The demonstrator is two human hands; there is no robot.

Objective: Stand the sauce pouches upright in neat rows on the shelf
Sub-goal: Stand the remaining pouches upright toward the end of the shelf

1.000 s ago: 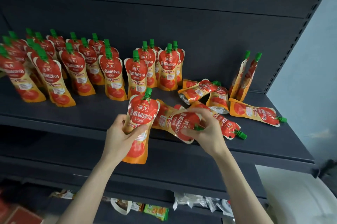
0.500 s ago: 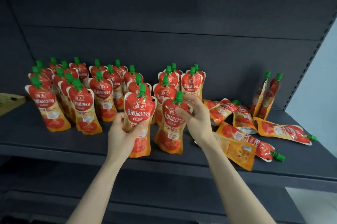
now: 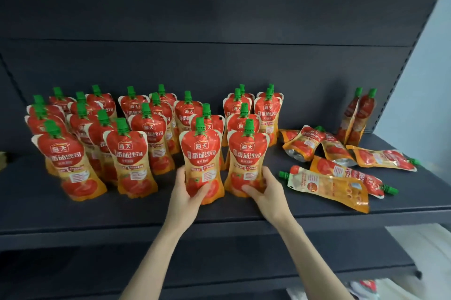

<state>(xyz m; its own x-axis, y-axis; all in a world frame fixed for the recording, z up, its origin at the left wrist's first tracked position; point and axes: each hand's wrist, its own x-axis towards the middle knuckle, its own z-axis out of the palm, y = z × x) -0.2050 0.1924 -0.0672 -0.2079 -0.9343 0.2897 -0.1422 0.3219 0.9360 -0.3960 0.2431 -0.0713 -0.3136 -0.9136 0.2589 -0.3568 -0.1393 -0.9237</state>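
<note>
Both hands are grasping pouches at the centre of the frame. The left hand (image 3: 188, 193) curls round the base of the left-held pouch (image 3: 200, 153) and the right hand (image 3: 266, 188) round the base of the right-held pouch (image 3: 247, 153). Both pouches are upright, caps up, just apart, and seem seated on the shelf (image 3: 146, 214) as the front of the standing rows (image 3: 133, 163). The unsorted pouches all lie to the right of the frame, so the right hand is much the nearer. The nearest lying pouch (image 3: 327, 186) is just right of that hand. Its long axis slants from upper left to lower right, and its green cap (image 3: 283, 174) points back towards the wrist. A short reach rightward probably takes it near the cap; it then needs swinging cap-up.
</note>
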